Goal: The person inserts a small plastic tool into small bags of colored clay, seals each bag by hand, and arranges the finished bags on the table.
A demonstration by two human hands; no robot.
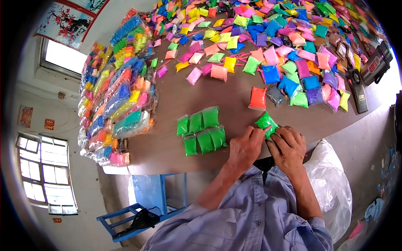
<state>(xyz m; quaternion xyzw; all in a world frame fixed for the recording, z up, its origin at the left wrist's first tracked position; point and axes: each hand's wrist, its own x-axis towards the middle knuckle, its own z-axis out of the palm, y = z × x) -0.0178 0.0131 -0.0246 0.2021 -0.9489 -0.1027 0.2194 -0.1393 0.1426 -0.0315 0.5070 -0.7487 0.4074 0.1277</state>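
Note:
Both my hands meet at the table's front edge around one green packet (265, 122). My left hand (247, 147) has its fingers pressed together at the packet's left side, near a small pink strip. My right hand (289, 147) holds the packet's lower right part with bent fingers. To the left, several green packets (205, 141) lie in two rows on the brown table (163, 148). Just behind my hands lies a red-orange packet (257, 98), with a dark grey packet (275, 95) beside it.
Loose colourful packets (272, 74) cover the table's far side. Bagged packets (121, 98) are stacked at the left. A black tool (357, 90) and a metal flask (375, 65) stand at the right. A blue stool (138, 221) and a clear plastic bag (331, 184) are below.

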